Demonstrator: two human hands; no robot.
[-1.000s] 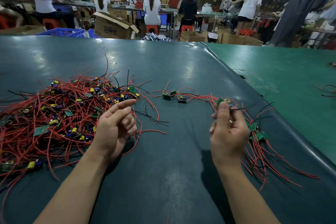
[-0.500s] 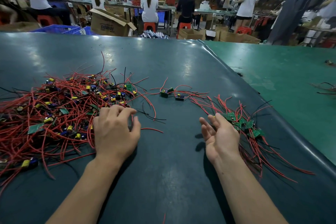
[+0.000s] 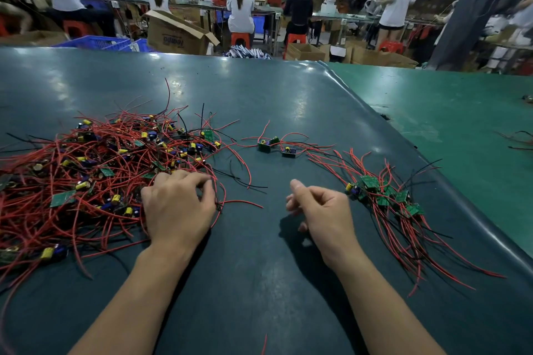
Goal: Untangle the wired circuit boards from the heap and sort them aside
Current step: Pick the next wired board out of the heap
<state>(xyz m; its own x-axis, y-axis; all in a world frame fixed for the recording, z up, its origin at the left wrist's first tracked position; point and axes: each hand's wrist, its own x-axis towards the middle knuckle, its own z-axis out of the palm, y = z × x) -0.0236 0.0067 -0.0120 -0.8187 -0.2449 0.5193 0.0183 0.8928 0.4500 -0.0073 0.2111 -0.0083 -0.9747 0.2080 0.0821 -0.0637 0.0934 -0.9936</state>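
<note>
A big heap of wired circuit boards, red and black leads with yellow and blue capacitors, covers the left of the dark mat. My left hand rests on the heap's right edge, its fingers curled down into the red wires there. My right hand hovers over bare mat in the middle, thumb up, fingers loosely curled, holding nothing. To its right lies the sorted pile of green boards with their leads trailing toward me. Two boards with tangled leads lie between the heap and the pile.
The dark mat ends at a raised seam on the right, beside a green table with a few stray wires. Beyond the far edge stand a cardboard box, blue crates and seated workers.
My right hand set its board on the sorted pile and drew back left, empty. My left hand dropped onto the heap's edge and curled its fingers into the wires.
</note>
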